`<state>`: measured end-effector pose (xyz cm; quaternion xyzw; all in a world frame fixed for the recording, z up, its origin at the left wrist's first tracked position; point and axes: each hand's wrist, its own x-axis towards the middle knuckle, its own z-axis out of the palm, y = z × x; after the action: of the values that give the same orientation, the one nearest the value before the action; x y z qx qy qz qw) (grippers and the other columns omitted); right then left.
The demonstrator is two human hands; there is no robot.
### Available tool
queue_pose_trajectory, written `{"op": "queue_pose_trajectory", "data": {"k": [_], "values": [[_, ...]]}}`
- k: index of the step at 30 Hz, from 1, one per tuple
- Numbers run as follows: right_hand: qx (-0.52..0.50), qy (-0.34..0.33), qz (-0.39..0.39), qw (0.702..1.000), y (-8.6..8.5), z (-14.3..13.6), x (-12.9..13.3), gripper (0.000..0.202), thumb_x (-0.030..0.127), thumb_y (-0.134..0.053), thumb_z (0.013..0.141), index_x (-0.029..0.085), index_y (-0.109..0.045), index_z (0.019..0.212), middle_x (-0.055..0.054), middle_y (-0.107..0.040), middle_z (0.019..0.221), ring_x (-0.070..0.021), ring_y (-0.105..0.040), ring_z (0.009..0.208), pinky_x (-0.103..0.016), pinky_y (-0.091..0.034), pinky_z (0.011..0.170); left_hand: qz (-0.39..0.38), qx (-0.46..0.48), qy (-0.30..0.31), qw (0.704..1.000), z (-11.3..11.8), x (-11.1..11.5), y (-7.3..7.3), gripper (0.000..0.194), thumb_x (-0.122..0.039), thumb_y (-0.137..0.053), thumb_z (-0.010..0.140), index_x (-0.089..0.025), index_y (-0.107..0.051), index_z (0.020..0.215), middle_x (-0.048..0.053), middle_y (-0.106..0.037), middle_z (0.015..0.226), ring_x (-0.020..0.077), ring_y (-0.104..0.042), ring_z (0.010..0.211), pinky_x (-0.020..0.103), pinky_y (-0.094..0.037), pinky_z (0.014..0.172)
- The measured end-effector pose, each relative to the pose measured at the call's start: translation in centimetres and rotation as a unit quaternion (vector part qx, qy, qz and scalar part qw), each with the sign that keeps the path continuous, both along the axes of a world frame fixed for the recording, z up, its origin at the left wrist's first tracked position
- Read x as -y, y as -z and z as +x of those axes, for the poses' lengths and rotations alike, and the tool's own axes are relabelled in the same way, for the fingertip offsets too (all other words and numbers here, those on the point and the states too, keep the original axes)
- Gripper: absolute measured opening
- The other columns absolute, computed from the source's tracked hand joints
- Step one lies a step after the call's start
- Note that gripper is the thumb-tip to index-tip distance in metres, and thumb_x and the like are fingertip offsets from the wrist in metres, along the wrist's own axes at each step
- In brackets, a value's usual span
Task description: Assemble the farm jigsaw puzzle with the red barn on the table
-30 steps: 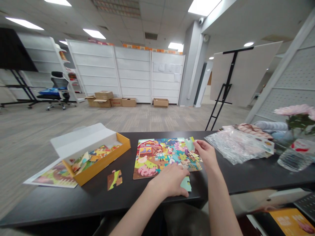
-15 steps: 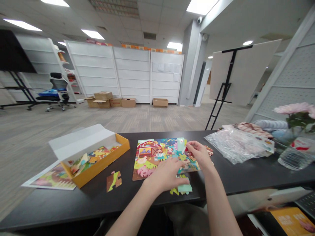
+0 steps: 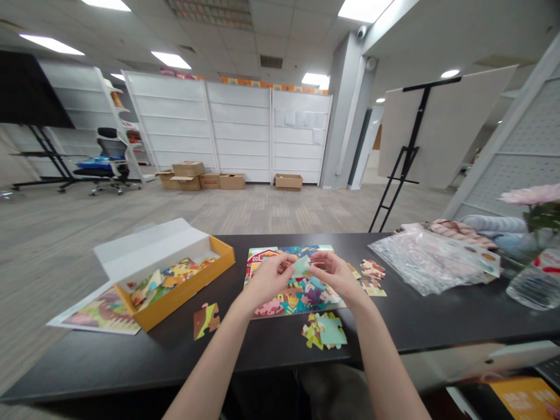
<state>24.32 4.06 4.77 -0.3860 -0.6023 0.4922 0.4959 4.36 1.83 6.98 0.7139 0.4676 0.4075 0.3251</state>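
Note:
A light green puzzle piece (image 3: 301,266) is held up over the colourful farm puzzle (image 3: 301,291). My left hand (image 3: 273,275) pinches its left side. My right hand (image 3: 336,274) is closed at its right side, with a thin pale edge showing between the fingertips; whether that is the same piece is unclear. Both hands hide part of the puzzle. Nearer me lies a pile of green pieces (image 3: 326,331). Pinkish pieces (image 3: 373,269) lie right of the puzzle, and a brown and green piece (image 3: 206,320) lies to its left.
On the black table (image 3: 175,356), an open yellow box (image 3: 188,294) of pieces stands left, partly over a printed picture (image 3: 94,312). Clear plastic packaging (image 3: 431,262) and a glass vase (image 3: 536,280) with pink flowers stand right.
My left hand has lifted off the puzzle and moved up to the light green piece. My right hand has shifted slightly left. The green pile near me is now uncovered, and the view has shifted slightly.

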Motion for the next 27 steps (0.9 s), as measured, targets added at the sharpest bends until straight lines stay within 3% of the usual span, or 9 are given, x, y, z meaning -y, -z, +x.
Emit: {"op": "queue_pose_trajectory", "data": {"k": [2, 4, 7, 11, 14, 18, 21, 27], "values": [[0.05, -0.026, 0.045, 0.997, 0.1, -0.3, -0.1, 0.04, 0.037, -0.082, 0.072, 0.024, -0.068, 0.107, -0.002, -0.071, 0.097, -0.0167, -0.066, 0.085, -0.029, -0.053, 0.075, 0.008, -0.028, 0.014, 0.999, -0.3, 0.2, -0.3, 0.019, -0.024, -0.055, 0.087, -0.017, -0.069, 0.098, 0.006, -0.074, 0.096, 0.0192, -0.069, 0.089, 0.032, -0.055, 0.084], [0.095, -0.058, 0.076, 0.991, 0.1, -0.7, -0.5, 0.034, 0.036, -0.075, 0.078, 0.023, -0.069, 0.109, 0.0, -0.069, 0.086, -0.0155, -0.064, 0.077, -0.028, -0.051, 0.069, 0.013, -0.019, 0.01, 1.0, -0.7, 0.3, -0.5, 0.02, -0.025, -0.056, 0.088, -0.016, -0.069, 0.099, 0.007, -0.074, 0.097, 0.0189, -0.07, 0.086, 0.031, -0.056, 0.08], [0.113, -0.05, 0.098, 0.988, -0.4, -1.1, -2.0, 0.027, 0.039, -0.071, 0.08, 0.021, -0.071, 0.101, 0.002, -0.066, 0.071, -0.0142, -0.06, 0.064, -0.027, -0.048, 0.062, 0.036, -0.046, -0.066, 0.996, -1.9, 0.5, -0.9, 0.022, -0.024, -0.054, 0.09, -0.017, -0.066, 0.106, 0.007, -0.074, 0.096, 0.0191, -0.07, 0.086, 0.03, -0.055, 0.078], [0.114, 0.028, 0.107, 0.987, -2.1, -1.1, -6.4, 0.033, 0.042, -0.074, 0.073, 0.019, -0.068, 0.095, -0.001, -0.07, 0.073, -0.0155, -0.063, 0.065, -0.027, -0.048, 0.061, 0.03, -0.271, -0.168, 0.947, -4.8, 1.0, -1.9, 0.026, -0.024, -0.052, 0.092, -0.02, -0.064, 0.115, 0.008, -0.073, 0.106, 0.0241, -0.068, 0.102, 0.034, -0.053, 0.086], [0.194, 0.011, 0.096, 0.976, -3.4, -1.8, -10.4, 0.033, 0.038, -0.077, 0.068, 0.017, -0.068, 0.092, -0.003, -0.072, 0.075, -0.0156, -0.063, 0.065, -0.026, -0.048, 0.058, -0.028, -0.395, -0.149, 0.906, -6.5, 1.6, -2.5, 0.031, -0.031, -0.059, 0.088, -0.021, -0.065, 0.117, 0.011, -0.07, 0.116, 0.0287, -0.066, 0.108, 0.038, -0.052, 0.089], [0.293, -0.088, 0.039, 0.951, -4.0, -3.7, -14.4, 0.032, 0.035, -0.081, 0.063, 0.017, -0.065, 0.085, -0.002, -0.069, 0.07, -0.0149, -0.061, 0.062, -0.024, -0.047, 0.053, -0.079, -0.417, -0.118, 0.898, -7.4, 1.8, -2.2, 0.045, -0.041, -0.066, 0.081, -0.021, -0.064, 0.12, 0.012, -0.066, 0.123, 0.0306, -0.065, 0.111, 0.039, -0.051, 0.094], [0.336, -0.143, 0.007, 0.931, -3.4, -4.9, -16.3, 0.034, 0.035, -0.084, 0.06, 0.018, -0.064, 0.082, -0.001, -0.069, 0.07, -0.0144, -0.061, 0.062, -0.023, -0.047, 0.051, -0.103, -0.414, -0.093, 0.9, -7.5, 1.5, -1.4, 0.056, -0.049, -0.072, 0.072, -0.023, -0.064, 0.121, 0.012, -0.064, 0.124, 0.0314, -0.065, 0.11, 0.04, -0.052, 0.092], [0.359, -0.18, -0.005, 0.916, -2.0, -5.2, -18.0, 0.035, 0.035, -0.083, 0.06, 0.017, -0.066, 0.085, -0.001, -0.07, 0.072, -0.0138, -0.06, 0.061, -0.023, -0.047, 0.052, -0.124, -0.438, -0.087, 0.886, -7.1, 0.8, -0.5, 0.071, -0.056, -0.078, 0.061, -0.024, -0.065, 0.123, 0.013, -0.064, 0.123, 0.0359, -0.062, 0.11, 0.046, -0.054, 0.088]]}}
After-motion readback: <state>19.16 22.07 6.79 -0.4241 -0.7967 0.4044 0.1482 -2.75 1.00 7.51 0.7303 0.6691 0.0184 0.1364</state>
